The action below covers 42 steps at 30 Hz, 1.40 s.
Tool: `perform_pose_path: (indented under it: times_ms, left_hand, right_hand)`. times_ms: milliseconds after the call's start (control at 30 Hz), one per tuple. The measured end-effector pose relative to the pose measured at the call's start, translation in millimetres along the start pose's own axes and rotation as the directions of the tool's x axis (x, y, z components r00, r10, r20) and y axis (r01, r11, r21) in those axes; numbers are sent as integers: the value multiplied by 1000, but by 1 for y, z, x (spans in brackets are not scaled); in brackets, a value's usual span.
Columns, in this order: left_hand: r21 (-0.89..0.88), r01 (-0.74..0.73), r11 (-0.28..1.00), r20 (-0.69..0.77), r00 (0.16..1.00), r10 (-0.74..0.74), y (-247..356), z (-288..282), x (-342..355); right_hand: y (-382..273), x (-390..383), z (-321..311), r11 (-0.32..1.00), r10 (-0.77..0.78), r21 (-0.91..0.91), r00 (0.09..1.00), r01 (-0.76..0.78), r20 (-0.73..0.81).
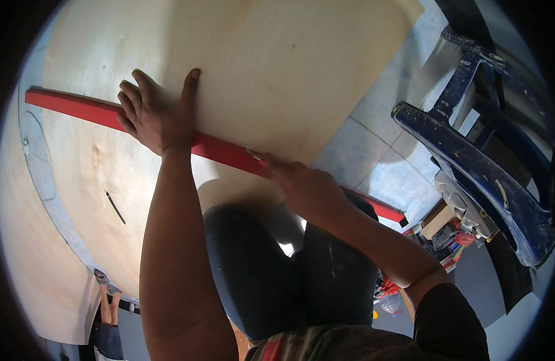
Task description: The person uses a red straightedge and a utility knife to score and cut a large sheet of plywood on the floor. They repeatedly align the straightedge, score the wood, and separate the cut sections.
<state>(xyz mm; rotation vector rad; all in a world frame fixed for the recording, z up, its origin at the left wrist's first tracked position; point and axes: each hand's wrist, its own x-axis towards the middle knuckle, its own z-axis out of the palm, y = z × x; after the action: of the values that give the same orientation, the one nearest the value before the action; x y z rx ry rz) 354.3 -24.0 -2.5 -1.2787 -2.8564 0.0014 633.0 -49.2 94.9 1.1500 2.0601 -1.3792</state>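
Observation:
A long red straightedge (229, 153) with a black end lies slantwise across a pale plywood sheet (259, 72). My left hand (160, 117) presses down on it, fingers and thumb spread, the fingertips on the wood beyond its far edge. Closed round a slim tool that looks like a utility knife (253, 154), my right hand (307, 189) is at the bar farther right. Only the tool's pale metal tip and a bit of red show; my fingers hide the rest. A dark pencil (115, 207) lies on the wood, left of my left forearm.
At the right stands a dark blue plastic chair (476, 162) spattered with paint, on light tiles (374, 147). Behind it are a cardboard box (437, 219) and assorted clutter. My knees (253, 265) are against the sheet's near side. Another person's legs (109, 307) show at lower left.

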Motion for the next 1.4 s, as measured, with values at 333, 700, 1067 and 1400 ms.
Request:
perform_pose_path:
  times_ms: [333, 700, 1067, 1400]
  left_hand:
    - [-1, 10, 1000, 7, 1000, -10, 0, 1, -1]
    - [-9, -1, 1000, -34, 999, 1, -5, 10, -1]
    - [-37, 1, 999, -53, 999, -3, -9, 16, -2]
    - [-57, 16, 998, -4, 1000, -16, -5, 9, 0]
  right_hand:
    - [35, -37, -4, 996, 69, -59, 993, -64, 92]
    - [61, -60, -20, 994, 73, -94, 986, -59, 148]
    - [76, -73, -28, 990, 136, -8, 970, -138, 199]
    - [81, -81, -22, 992, 102, 63, 988, -110, 120]
